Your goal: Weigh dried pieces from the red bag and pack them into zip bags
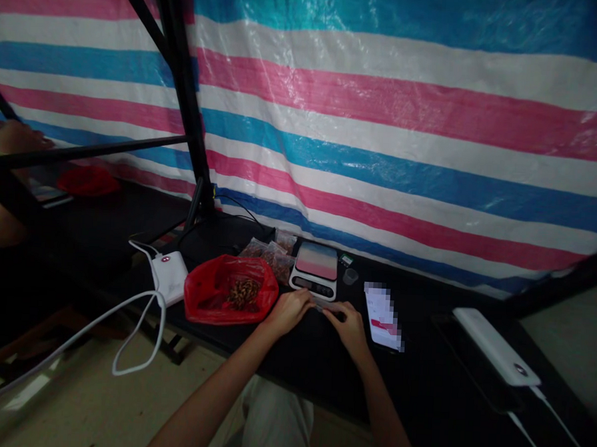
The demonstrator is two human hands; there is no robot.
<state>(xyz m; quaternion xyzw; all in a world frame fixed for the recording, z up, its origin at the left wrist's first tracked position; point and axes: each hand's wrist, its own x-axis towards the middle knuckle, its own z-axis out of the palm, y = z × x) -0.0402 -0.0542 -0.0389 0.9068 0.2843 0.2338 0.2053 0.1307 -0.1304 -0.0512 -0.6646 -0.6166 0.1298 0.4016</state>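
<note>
Between my left hand (pixel 290 310) and my right hand (pixel 349 325) is a small clear plastic bag (pixel 320 305), its two ends pinched in my fingers. It lies low over the black table, just in front of a white digital scale (pixel 316 264) with a reflective top plate. Left of my left hand sits an open red plastic bag (pixel 199 292) holding a heap of small brownish pieces (pixel 243 293). Several filled clear bags (pixel 271 252) lie behind it, beside the scale. Whether the bag in my hands contains anything cannot be made out.
A lit phone (pixel 381 314) lies right of my right hand, and a small clear cup (pixel 350 276) behind it. White power banks (pixel 169 277) with cables rest at both sides. A black metal frame (pixel 178 84) rises at left; beyond it shows another person's hand (pixel 15 136).
</note>
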